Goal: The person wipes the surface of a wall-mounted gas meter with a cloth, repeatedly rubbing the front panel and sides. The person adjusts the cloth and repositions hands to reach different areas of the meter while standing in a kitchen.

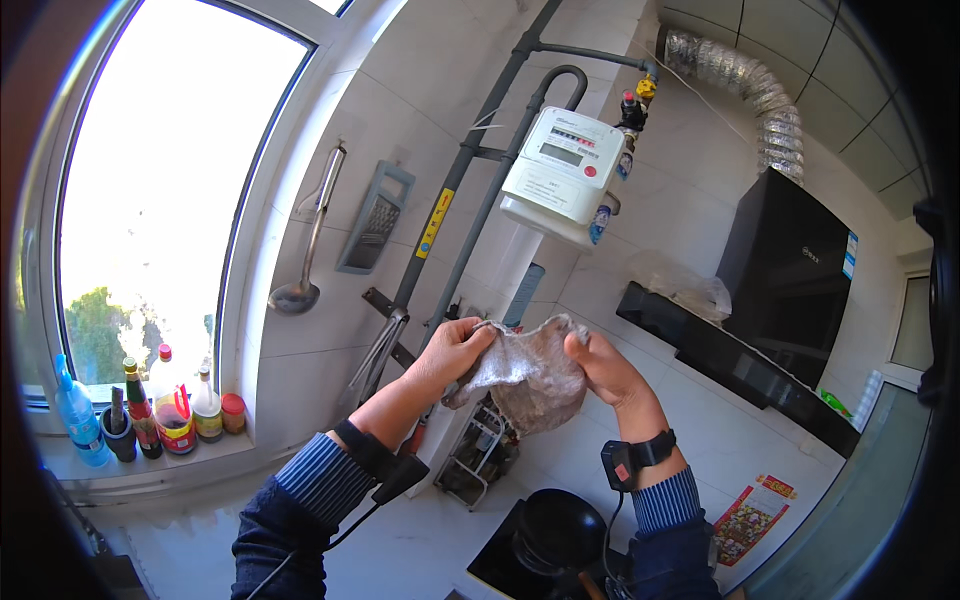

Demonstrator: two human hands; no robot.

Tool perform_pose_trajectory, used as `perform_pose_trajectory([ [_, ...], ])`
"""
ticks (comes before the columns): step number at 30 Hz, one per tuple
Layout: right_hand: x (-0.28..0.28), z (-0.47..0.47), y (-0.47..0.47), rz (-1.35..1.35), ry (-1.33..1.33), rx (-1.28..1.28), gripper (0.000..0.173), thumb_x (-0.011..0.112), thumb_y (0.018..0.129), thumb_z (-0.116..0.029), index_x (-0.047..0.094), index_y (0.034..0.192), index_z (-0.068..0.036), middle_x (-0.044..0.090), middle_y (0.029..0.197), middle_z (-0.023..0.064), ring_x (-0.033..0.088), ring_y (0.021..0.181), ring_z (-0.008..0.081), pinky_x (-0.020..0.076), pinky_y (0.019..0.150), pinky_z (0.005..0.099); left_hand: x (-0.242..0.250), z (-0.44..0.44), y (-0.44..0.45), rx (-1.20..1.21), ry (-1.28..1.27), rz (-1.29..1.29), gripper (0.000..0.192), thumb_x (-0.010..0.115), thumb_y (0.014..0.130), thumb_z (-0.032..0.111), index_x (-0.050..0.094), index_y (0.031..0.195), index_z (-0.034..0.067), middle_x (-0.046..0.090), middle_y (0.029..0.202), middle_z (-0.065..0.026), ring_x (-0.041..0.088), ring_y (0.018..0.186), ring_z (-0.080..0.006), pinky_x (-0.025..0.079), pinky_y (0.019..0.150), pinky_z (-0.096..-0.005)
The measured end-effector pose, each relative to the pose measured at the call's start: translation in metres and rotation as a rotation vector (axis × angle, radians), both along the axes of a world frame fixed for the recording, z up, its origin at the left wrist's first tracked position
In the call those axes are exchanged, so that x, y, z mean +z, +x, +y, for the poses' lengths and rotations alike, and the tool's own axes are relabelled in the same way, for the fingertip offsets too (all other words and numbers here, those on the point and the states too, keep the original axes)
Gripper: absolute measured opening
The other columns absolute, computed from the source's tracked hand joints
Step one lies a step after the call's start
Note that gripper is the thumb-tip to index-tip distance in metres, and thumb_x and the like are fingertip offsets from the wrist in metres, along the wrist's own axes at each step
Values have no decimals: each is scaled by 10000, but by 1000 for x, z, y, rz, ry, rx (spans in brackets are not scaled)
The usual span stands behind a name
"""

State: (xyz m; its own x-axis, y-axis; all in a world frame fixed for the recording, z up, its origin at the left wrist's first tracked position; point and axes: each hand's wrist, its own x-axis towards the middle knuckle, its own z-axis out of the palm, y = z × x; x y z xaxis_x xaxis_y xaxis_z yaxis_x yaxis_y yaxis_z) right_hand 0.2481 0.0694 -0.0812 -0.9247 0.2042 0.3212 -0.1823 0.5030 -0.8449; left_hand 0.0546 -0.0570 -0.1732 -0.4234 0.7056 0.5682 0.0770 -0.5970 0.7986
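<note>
A greyish, worn cleaning cloth (536, 375) hangs between my two raised hands. My left hand (454, 351) pinches its upper left corner between thumb and fingers. At the upper right edge, my right hand (611, 369) grips the cloth, its thumb up and the other fingers partly hidden. The fabric sags in folds between them. Both wrists wear black straps with small devices and cables. Behind and above the cloth, a white gas meter (559, 176) is mounted beside grey pipes (461, 180).
Below stands a black wok (559, 529) on a black cooktop (495, 551). Sauce bottles (142, 412) line the windowsill at left. A steel ladle (300, 294) and a grater (377, 217) hang on the tiled wall. A black range hood (787, 255) is at right, a wire rack (480, 457) behind the cloth.
</note>
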Motion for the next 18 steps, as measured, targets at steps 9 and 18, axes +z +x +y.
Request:
perform_pose_trajectory([
  [9, -3, -14, 10, 64, -198, 6, 377, 689, 918, -296, 617, 1191, -46, 657, 1103, 27, 616, 1023, 135, 488, 929, 309, -2, 20, 9, 37, 9, 134, 346, 626, 975, 345, 701, 983, 8, 629, 800, 49, 519, 728, -18, 458, 653, -215],
  [18, -15, -30, 8, 251, -188, 119, 372, 527, 1011, -333, 595, 1235, -44, 634, 1230, 94, 585, 1152, 210, 431, 1037, 385, -8, 41, 23, -44, 64, 256, 345, 592, 998, 315, 703, 1097, 4, 646, 849, 56, 538, 770, -14, 475, 674, -213],
])
